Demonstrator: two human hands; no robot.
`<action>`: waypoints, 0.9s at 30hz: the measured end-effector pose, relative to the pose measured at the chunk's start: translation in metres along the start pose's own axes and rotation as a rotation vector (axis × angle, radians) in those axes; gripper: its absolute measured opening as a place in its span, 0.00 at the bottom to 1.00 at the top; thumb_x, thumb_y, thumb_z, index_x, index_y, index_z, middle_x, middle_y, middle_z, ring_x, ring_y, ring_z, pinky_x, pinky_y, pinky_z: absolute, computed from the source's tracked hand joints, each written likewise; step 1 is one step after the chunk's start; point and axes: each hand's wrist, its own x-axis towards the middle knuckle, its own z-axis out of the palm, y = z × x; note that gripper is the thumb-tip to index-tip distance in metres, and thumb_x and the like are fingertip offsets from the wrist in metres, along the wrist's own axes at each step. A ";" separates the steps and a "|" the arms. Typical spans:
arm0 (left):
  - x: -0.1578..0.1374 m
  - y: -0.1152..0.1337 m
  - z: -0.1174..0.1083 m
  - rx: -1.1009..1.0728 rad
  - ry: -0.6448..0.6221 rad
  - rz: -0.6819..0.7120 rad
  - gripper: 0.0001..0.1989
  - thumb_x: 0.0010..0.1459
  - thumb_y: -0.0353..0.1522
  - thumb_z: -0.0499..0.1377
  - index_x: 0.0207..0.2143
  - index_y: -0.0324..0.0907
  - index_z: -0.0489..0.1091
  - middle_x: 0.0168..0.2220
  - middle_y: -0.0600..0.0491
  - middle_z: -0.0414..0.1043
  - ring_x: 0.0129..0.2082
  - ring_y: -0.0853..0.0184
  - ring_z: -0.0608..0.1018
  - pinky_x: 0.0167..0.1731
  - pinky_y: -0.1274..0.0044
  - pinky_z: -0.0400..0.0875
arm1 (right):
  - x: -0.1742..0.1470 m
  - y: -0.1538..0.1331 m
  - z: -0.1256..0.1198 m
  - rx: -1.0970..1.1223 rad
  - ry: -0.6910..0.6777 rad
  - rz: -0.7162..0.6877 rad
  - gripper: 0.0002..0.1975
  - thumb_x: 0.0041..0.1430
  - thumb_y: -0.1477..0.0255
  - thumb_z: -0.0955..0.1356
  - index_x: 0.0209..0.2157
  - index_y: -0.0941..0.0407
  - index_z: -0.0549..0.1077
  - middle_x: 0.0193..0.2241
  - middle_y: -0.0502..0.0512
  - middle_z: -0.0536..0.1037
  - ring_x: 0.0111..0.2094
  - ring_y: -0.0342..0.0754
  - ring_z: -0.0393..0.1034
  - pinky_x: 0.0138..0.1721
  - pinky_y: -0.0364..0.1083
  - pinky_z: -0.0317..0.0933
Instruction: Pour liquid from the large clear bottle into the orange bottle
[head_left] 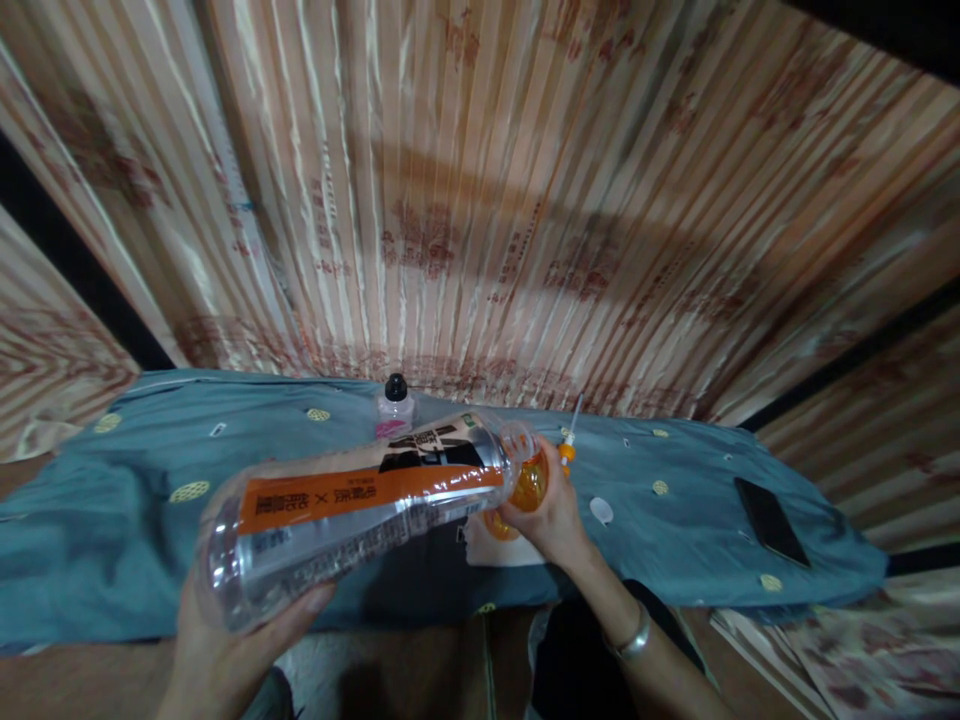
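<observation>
My left hand [240,640] grips a large clear drink bottle [367,500] with an orange and silver label, near its base. The bottle lies tilted nearly on its side, its neck pointing right. My right hand [559,515] is wrapped round an orange see-through bottle [530,487], close by the drink bottle's mouth. Whether the two mouths touch I cannot make out. Behind my right hand lies an orange spray head [567,453] with a thin pale tube. A white sheet or tissue [487,550] shows below the orange bottle.
A small bottle [395,408] with black cap and pink contents stands behind the drink bottle. On the blue patterned bedding [675,540] lie a white round piece [601,510] and a dark phone [771,520]. Striped curtains [450,200] hang behind, with dark poles [82,250] at the sides.
</observation>
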 end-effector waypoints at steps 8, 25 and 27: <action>-0.003 -0.010 -0.003 0.015 0.034 0.025 0.39 0.24 0.49 0.70 0.42 0.46 0.68 0.43 0.44 0.71 0.53 0.38 0.71 0.55 0.43 0.60 | 0.000 0.000 0.001 0.006 0.007 -0.009 0.40 0.42 0.70 0.75 0.56 0.55 0.58 0.50 0.60 0.74 0.49 0.58 0.73 0.50 0.54 0.68; -0.002 -0.006 0.001 0.039 0.014 0.026 0.43 0.27 0.55 0.67 0.49 0.50 0.69 0.52 0.43 0.71 0.54 0.39 0.71 0.54 0.45 0.61 | 0.000 0.003 0.000 0.013 0.012 0.014 0.42 0.41 0.70 0.75 0.57 0.56 0.56 0.49 0.61 0.75 0.49 0.58 0.73 0.51 0.55 0.68; -0.001 -0.002 0.003 0.027 0.024 -0.012 0.42 0.24 0.55 0.68 0.46 0.50 0.71 0.48 0.42 0.73 0.52 0.36 0.71 0.52 0.42 0.63 | 0.000 0.003 -0.001 0.022 -0.007 0.016 0.41 0.42 0.70 0.74 0.57 0.55 0.56 0.49 0.61 0.75 0.49 0.58 0.73 0.51 0.55 0.68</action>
